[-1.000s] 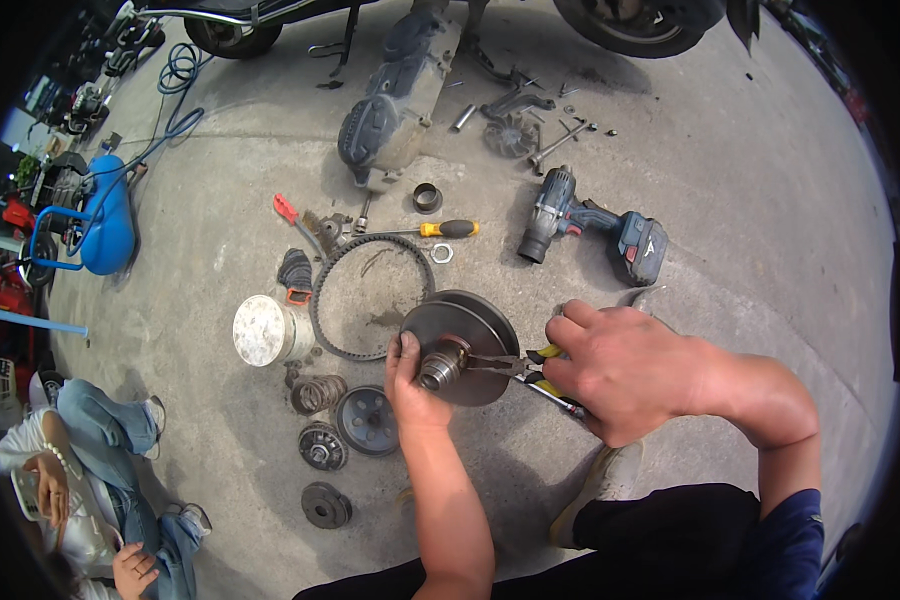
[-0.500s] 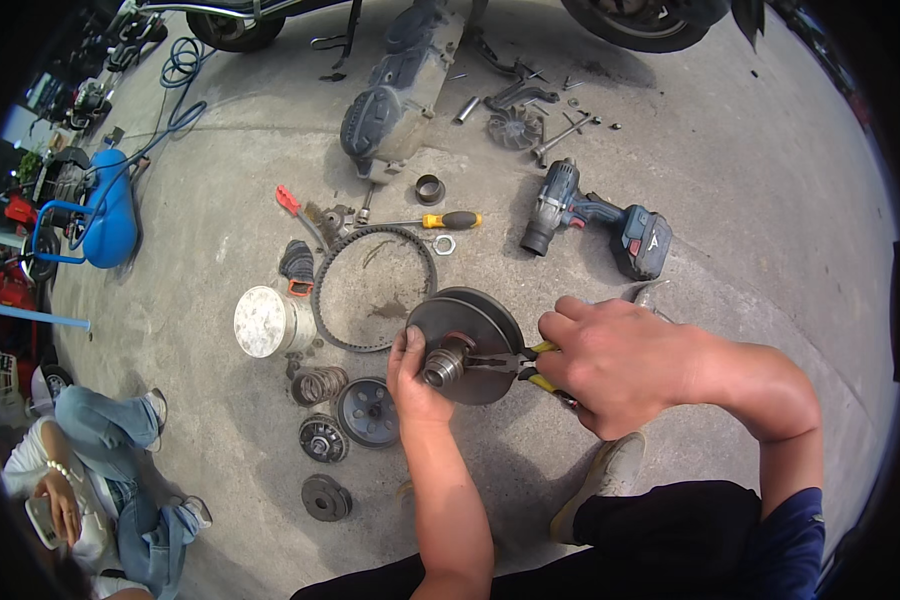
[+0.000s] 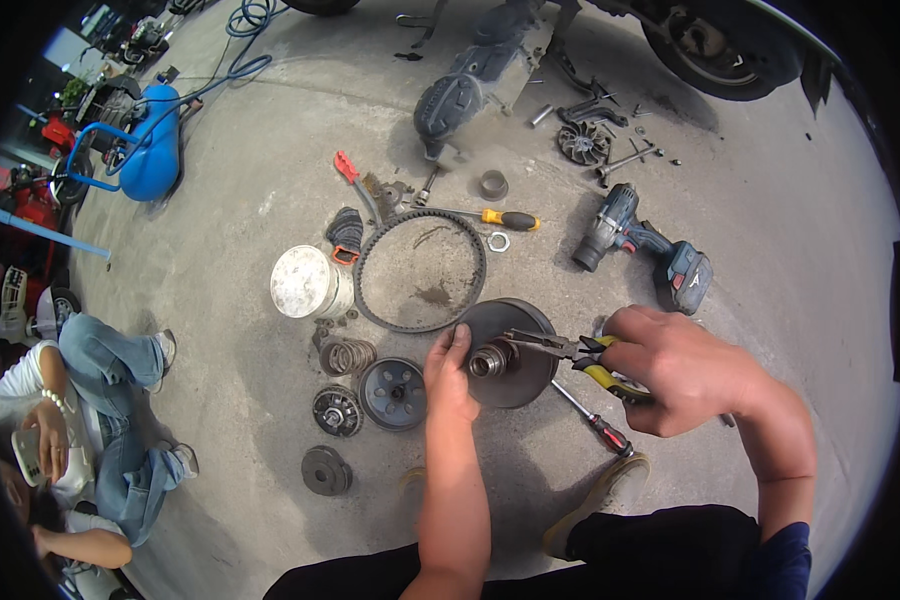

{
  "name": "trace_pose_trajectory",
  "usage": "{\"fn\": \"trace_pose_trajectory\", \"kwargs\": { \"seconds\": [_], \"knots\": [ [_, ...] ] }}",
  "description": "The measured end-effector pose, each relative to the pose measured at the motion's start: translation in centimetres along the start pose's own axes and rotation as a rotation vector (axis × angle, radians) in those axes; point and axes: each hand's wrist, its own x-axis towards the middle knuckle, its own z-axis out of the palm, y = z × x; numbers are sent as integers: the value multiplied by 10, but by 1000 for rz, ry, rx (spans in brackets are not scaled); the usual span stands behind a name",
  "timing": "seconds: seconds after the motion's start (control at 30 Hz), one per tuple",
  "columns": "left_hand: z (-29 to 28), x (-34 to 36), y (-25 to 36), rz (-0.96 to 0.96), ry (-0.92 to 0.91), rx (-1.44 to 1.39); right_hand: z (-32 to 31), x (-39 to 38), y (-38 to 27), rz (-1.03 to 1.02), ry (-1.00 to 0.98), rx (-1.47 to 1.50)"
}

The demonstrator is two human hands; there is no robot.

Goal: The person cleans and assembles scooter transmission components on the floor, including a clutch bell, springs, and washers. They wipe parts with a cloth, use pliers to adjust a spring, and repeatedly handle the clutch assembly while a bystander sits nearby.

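Note:
My left hand (image 3: 453,378) grips the left rim of a dark metal pulley disc (image 3: 525,382), thumb on its face. A ribbed round hub (image 3: 487,361) stands out from the disc's middle. My right hand (image 3: 670,368) is closed around pliers (image 3: 606,377) with yellow and black handles. The narrow jaws of the pliers reach over the disc, their tips beside the upper right of the hub; whether they touch it I cannot tell. Below the pliers lies a screwdriver (image 3: 602,428) with a red and black handle.
A toothed belt (image 3: 360,292), white bucket (image 3: 302,282), coil spring (image 3: 348,357) and clutch bell (image 3: 394,408) lie left of the disc. Beyond are a yellow-handled screwdriver (image 3: 510,219), a hex nut (image 3: 498,242) and a cordless impact wrench (image 3: 615,230). A person (image 3: 120,365) sits at left.
The pliers have shifted from low against the hub to its upper right. The red and black screwdriver now shows. Things on the floor appear further right because the view has turned.

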Motion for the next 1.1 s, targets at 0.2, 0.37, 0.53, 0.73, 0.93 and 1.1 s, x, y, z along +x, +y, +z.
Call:
{"fn": "trace_pose_trajectory", "kwargs": {
  "seconds": [0.2,0.37,0.53,0.73,0.93,1.1],
  "knots": [
    [-25,-18,-47,15,190,411,32,91,-4,-157,1,-110],
    [-48,-48,-67,20,332,563,57,183,-11,-158,-47,-237],
    [-65,-67,-67,66,463,574,75,255,-18,-100,7,-251],
    [-71,-73,-60,115,559,475,92,299,-20,-58,-66,-198],
    [-69,-65,-48,209,584,416,80,276,-13,-62,-79,-135],
    [-67,-48,-37,252,545,292,62,221,15,-32,-3,-55]
  ]
}}
